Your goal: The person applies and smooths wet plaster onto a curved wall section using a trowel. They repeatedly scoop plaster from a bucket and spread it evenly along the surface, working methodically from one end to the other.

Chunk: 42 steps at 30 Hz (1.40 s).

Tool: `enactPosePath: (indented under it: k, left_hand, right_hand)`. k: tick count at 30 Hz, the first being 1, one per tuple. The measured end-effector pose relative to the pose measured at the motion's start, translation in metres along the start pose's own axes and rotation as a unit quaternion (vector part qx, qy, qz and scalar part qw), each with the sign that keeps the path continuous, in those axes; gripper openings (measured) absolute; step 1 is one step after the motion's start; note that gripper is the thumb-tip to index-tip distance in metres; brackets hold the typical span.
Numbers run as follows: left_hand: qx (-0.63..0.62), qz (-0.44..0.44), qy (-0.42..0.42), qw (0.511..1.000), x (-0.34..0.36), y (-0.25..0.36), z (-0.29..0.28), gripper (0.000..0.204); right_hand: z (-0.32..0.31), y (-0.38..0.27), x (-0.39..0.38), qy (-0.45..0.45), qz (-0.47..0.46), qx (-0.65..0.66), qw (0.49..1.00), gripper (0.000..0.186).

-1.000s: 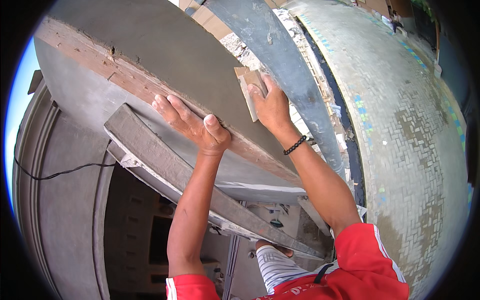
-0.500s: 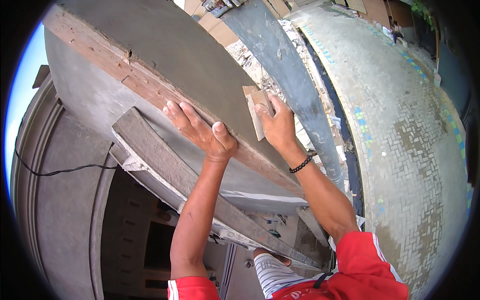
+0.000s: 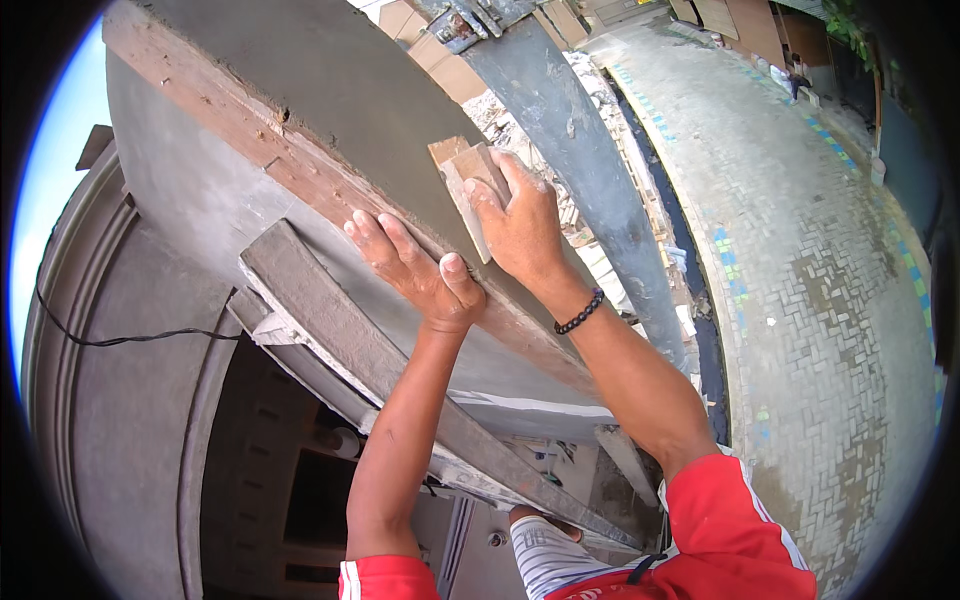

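A small wooden float (image 3: 474, 170) is gripped in my right hand (image 3: 527, 225), which wears a dark bead bracelet. The float's flat face lies against the grey plastered surface (image 3: 350, 90), close to its right-hand edge. Along the left edge of that surface runs a long, rough wooden board (image 3: 230, 125). My left hand (image 3: 425, 278) rests against this board, its fingers stretched out and thumb apart, holding nothing. Pale dust or plaster marks the fingers of both hands.
A grey plaster-smeared plank (image 3: 320, 300) slopes below my left arm. To the right stands a blue-grey post (image 3: 570, 120), with rubble behind it. Far below lies a paved lane (image 3: 790, 250). A black cable (image 3: 120, 342) hangs at left beside a moulded wall (image 3: 130, 400).
My right hand and the float have moved left and farther away across the plaster. My left hand stays on the board, while the whole view has shifted slightly.
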<state>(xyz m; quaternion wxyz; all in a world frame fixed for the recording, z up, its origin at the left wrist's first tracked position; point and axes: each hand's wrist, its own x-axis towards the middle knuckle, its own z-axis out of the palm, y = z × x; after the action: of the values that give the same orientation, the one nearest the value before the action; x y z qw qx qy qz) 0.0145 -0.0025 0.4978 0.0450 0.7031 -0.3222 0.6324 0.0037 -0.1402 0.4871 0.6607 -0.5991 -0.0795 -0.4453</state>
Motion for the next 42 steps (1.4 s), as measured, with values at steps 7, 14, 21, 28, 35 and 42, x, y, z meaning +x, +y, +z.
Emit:
enactPosePath:
  k: [7,14,21,28,35,42]
  left_hand:
    - [-0.019,-0.01,0.009,1.0,-0.002,0.004,0.008,0.071]
    - [-0.026,-0.008,0.024,0.999,0.004,0.008,0.009,0.07]
    - [-0.004,0.0,-0.002,1.0,-0.004,-0.004,-0.003,0.07]
    - [-0.018,-0.012,0.012,1.0,0.004,0.01,0.009,0.069]
    - [-0.036,-0.011,0.039,0.998,0.0,0.0,0.004,0.066]
    - [-0.013,-0.009,0.005,1.0,-0.002,0.002,0.003,0.067]
  right_hand:
    - [-0.011,0.025,-0.002,-0.013,0.093,0.013,0.995,0.042]
    - [0.004,-0.001,0.049,0.046,0.015,-0.068,0.996,0.037]
    - [0.011,-0.026,0.0,0.009,-0.106,0.025,0.994,0.039]
    - [-0.013,0.013,0.05,-0.049,0.106,0.006,0.993,0.05]
    - [0.011,-0.011,0.043,-0.015,0.006,0.013,1.0,0.043]
    - [-0.017,0.082,-0.025,-0.023,0.14,-0.118,0.983,0.045]
